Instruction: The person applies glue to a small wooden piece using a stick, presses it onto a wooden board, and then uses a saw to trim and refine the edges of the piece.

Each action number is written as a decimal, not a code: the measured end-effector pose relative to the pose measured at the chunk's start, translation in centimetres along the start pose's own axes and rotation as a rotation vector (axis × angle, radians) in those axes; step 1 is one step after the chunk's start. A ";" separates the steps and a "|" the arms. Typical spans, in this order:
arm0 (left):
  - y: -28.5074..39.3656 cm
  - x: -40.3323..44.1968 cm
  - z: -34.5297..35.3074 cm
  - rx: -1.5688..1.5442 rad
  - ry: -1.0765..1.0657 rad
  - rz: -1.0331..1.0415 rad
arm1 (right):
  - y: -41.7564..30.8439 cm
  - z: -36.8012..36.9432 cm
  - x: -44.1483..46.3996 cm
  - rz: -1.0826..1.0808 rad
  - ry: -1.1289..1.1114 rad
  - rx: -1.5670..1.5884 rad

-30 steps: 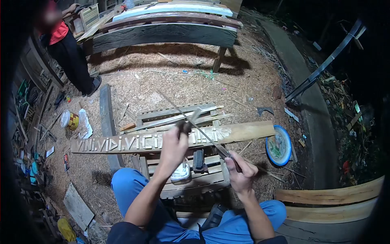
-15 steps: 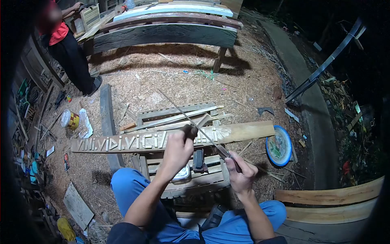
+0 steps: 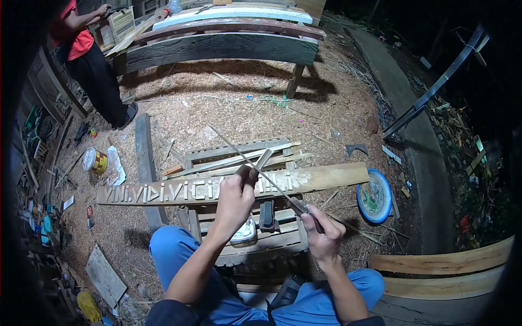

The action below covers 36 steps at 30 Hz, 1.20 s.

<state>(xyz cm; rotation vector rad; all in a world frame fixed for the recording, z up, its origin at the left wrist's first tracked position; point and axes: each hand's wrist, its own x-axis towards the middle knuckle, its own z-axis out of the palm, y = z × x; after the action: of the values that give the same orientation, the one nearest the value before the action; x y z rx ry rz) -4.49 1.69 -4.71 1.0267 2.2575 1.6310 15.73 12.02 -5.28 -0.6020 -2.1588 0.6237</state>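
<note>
My left hand [image 3: 235,200] is closed around a short wooden strip [image 3: 264,158], whose pale end sticks out past the fingers. In my right hand [image 3: 325,232] is the handle of a long, thin hand saw [image 3: 231,143], seen almost edge-on. Its blade slants up to the left and crosses the strip just beyond my left fingers. Below lies a long plank [image 3: 331,177] with raised wooden letters [image 3: 157,191]; my left hand hides some of them. A dark block [image 3: 266,215] and an open tub of white paste [image 3: 244,232] sit on the slatted wooden stand [image 3: 296,239] beneath.
A blue-rimmed basin [image 3: 375,195] stands at the plank's right end. Loose sticks and a yellow-red bucket [image 3: 95,161] lie around on shavings. Another person [image 3: 89,60] stands at the workbench [image 3: 223,50]. Boards [image 3: 446,263] lie at lower right.
My left hand and the strip have shifted slightly left and up. The saw blade has moved a little down and left relative to the plank. The other person's arms have moved slightly.
</note>
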 end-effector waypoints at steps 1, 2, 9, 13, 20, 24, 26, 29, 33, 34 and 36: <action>0.4 0.1 -0.3 0.000 -0.011 -0.017 | -0.1 -0.2 0.0 0.001 -0.002 -0.001; 0.8 0.1 -0.7 0.004 -0.021 -0.037 | -0.3 -0.5 0.0 0.028 -0.028 -0.017; -0.7 0.1 -0.3 -0.169 -0.115 -0.132 | -0.5 -1.6 -0.3 0.267 0.055 0.166; -0.8 -0.4 1.3 -0.331 -0.196 -0.210 | -1.5 -3.6 -1.1 0.604 0.114 0.395; -0.5 -3.7 5.6 -0.158 -0.522 -0.131 | -3.5 -7.8 -3.7 0.882 0.304 0.561; -0.9 -5.4 8.8 -0.069 -0.647 -0.031 | -3.8 -9.8 -6.2 0.918 0.356 0.542; -1.2 -6.3 10.7 -0.050 -0.638 0.002 | -3.0 -9.9 -7.5 0.983 0.402 0.612; -1.4 -7.1 12.6 0.024 -0.645 0.074 | -3.4 -8.7 -6.9 1.016 0.381 0.536; -3.8 -7.9 14.2 0.110 -0.738 0.044 | -2.0 -8.2 -7.4 1.011 0.306 0.514; -5.2 -8.1 14.8 0.108 -0.724 0.036 | -1.5 -7.9 -7.3 1.026 0.280 0.509; -6.6 -8.4 15.7 0.054 -0.739 0.071 | -0.6 -7.3 -7.2 1.053 0.254 0.537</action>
<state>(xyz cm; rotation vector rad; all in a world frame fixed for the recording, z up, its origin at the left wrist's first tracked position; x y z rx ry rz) 6.93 7.47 -18.73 1.4337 1.7739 0.9656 25.53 8.94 -4.80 -1.4051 -1.2180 1.5049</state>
